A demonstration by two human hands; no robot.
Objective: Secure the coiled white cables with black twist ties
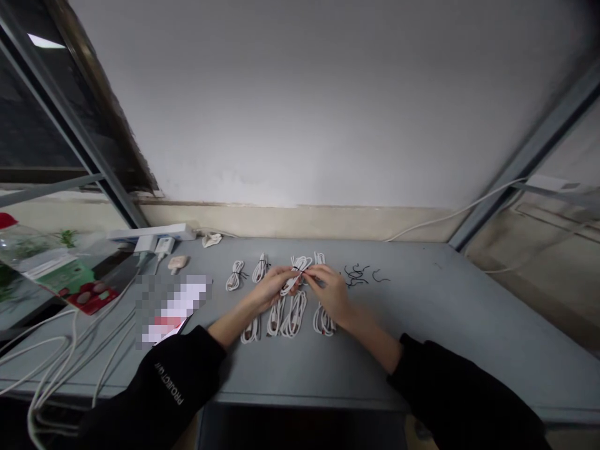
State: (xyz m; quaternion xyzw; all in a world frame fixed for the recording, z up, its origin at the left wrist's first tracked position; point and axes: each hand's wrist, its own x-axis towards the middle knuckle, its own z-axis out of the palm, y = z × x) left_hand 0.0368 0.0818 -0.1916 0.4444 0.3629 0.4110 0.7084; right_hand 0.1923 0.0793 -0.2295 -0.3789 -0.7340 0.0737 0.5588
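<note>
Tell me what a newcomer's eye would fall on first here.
First, the coiled white cable at the middle of the view, held in the left hand with the right hand close against it. More white cable bundles lie around them on the grey desk, with thin black ties scattered to the right. At the far left edge, a bright red cap stands out.

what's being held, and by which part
A coiled cable, held near its middle by the left hand; the right hand is at its black tie, but whether it pinches the tie is unclear.
</note>
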